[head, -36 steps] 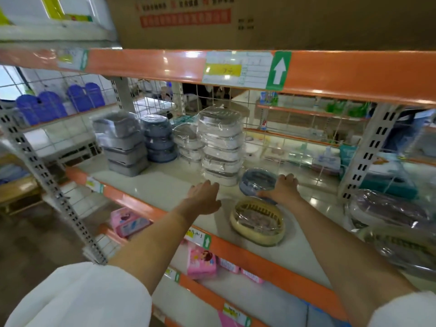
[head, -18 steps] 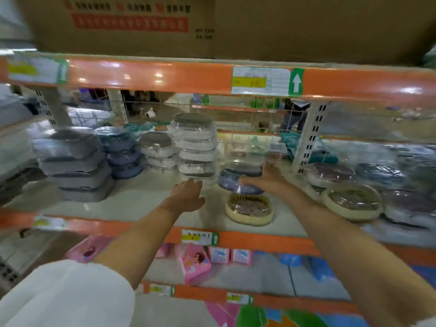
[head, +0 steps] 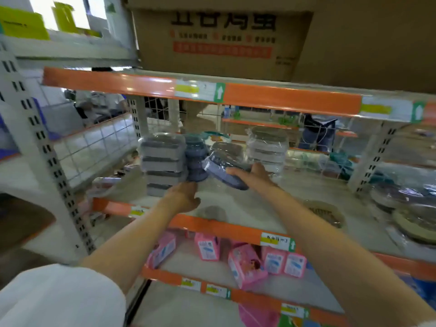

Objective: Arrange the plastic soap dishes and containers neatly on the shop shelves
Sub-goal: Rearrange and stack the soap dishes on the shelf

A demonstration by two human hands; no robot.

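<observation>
Dish (head: 223,172) blurred, hands (head: 252,175) partly hidden

Bright overhead light, heavy motion blur, wide-angle warp at edges.

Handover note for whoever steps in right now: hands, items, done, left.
Right hand grips a wrapped blue oval soap dish, tilted, above the shelf board.
Left hand is open, low beside the stack of grey rectangular containers.
Done: grey stack, blue round stack and white oval stack stand at the back.
Left: place the held dish; beige oval dishes at right lie loose.
</observation>
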